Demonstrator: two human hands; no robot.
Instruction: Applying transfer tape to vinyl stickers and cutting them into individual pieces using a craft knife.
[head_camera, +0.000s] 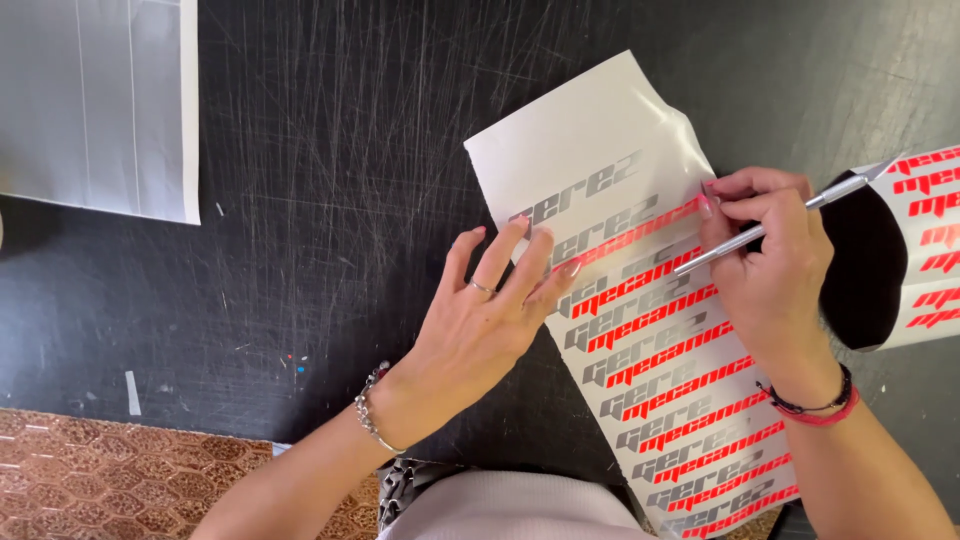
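The left hand (480, 310) lies flat and unclenched, fingertips pressing a sticker sheet (640, 330) onto the scratched black desk (330, 180). The right hand (765, 255) grips a silver craft knife (790, 215) and pinches the sheet's red lettering. A grey sheet (95, 100) lies far left.

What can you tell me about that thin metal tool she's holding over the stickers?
The tool is a slim, silvery metal craft knife, shaped like a pen with a small pointed blade at one end. The right hand grips it, with that blade end sticking up and to the right, away from the work. Its other end points down-left onto the long white sticker sheet with grey and red lettering, which lies on a scratched black mat. The left hand presses the sheet flat.
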